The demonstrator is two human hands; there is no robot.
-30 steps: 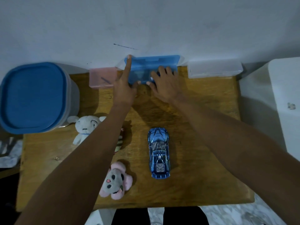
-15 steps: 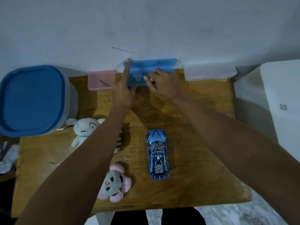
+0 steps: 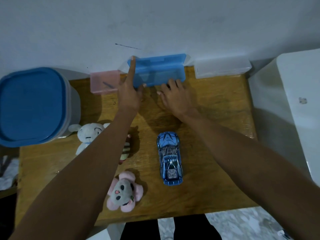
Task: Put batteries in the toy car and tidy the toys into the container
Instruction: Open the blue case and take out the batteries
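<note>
Head view: left hand (image 3: 129,94) spread, forefinger braced on blue plastic case (image 3: 158,70), upper centre; right hand (image 3: 174,96) curled at its front edge, contents unclear. Blue toy car (image 3: 169,157) mid-surface, lidded container (image 3: 32,106) left, plush toys out — task barely begun.

Head view: worn high, facing forward and down, close over the wooden table (image 3: 216,179) against the wall (image 3: 155,23).

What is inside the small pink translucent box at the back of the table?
Through the small pink translucent plastic box, one thin dark stick-like item shows, lying diagonally. What it is cannot be told. The left hand covers the box's right edge, so anything there is hidden.
</note>
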